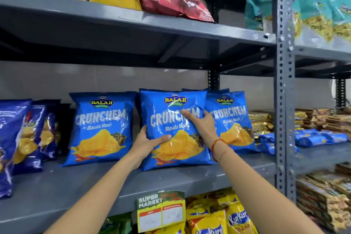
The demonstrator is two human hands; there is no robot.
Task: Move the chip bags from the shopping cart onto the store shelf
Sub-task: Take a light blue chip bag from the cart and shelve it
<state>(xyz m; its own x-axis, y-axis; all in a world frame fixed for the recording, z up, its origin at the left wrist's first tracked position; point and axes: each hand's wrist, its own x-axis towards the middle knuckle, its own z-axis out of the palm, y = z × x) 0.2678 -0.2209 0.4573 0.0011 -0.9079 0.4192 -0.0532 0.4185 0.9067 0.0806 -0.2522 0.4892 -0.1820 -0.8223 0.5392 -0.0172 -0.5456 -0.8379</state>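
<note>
The blue Balaji Crunchem bag [174,129] in the middle is standing upright on the grey shelf [76,186], bottom edge on the shelf surface, with both hands on it — so this one looks basically placed and is just getting squared up. The left hand [150,139] is clamped on its lower left edge, thumb across the front and fingers tucked behind; the right hand [201,121] is spread open and pressing flat on the upper right of the front, not really gripping. The bag itself is puffy, glossy and crinkled, "Masala Masti" with ridged chips pictured on it. Two matching bags already stand on either side, the left Crunchem bag [100,129] a bit apart and the right Crunchem bag [231,121] tucked just behind the middle one's edge, with more blue tops peeking out behind. The shopping cart isn't in view, so I can't say how many bags are left — my guess is restocking is well underway but not finished, since there's still bare shelf in front.
</note>
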